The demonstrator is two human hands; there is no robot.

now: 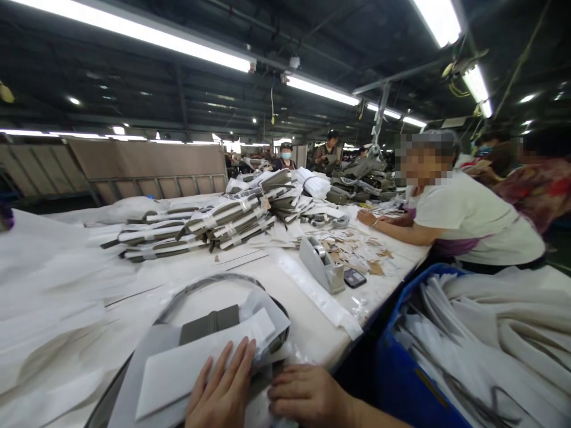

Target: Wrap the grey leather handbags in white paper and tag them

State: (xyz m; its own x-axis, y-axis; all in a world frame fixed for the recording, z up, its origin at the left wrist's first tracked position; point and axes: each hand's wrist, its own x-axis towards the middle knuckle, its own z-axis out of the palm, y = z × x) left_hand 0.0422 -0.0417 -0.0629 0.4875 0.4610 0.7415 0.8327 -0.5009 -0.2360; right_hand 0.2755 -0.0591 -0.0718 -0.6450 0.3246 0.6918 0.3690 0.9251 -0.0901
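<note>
My left hand (225, 383) lies with its fingers stretched out on a long white padded strip (178, 362) at the table's front edge. Beneath the strip, a dark olive fabric piece (209, 324) and translucent white sheets show, with a grey band (205, 280) curving around behind them. Just to the right, my right hand (307, 389) rests at the table edge with its fingers bent and close together; what lies under them is hidden. A tape dispenser (322, 264) stands farther back, beside a small dark device (354, 277).
Bundled olive and white strips (232, 223) are piled mid-table. Loose white sheets (49, 303) cover the left side. A blue bin (392, 351) full of white material stands at the right. A person (482, 208) leans on the table beyond it; others are farther back.
</note>
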